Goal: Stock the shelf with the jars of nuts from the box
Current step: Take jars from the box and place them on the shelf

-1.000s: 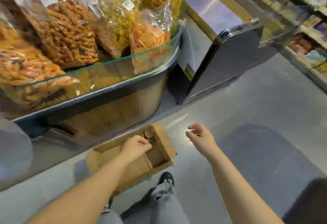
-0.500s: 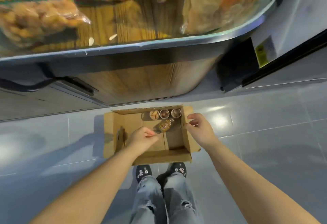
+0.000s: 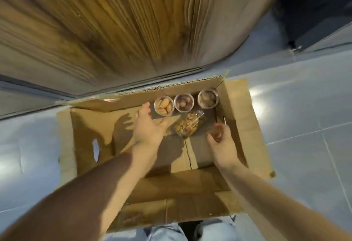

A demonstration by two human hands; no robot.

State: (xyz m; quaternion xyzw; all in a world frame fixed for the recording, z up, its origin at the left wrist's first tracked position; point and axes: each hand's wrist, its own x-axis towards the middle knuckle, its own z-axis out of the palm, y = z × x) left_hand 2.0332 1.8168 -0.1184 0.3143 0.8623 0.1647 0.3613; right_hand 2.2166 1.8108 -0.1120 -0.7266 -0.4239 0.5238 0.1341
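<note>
Both hands reach into the open box (image 3: 240,118) on the floor. The left hand (image 3: 147,126) and right hand (image 3: 222,141), fingers spread and empty, flank a tipped jar (image 3: 187,125); three upright jars (image 3: 183,103) line the far wall.

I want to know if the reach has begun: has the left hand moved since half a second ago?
Yes. The left hand has gone deeper into the cardboard box, toward the upright jars.
</note>
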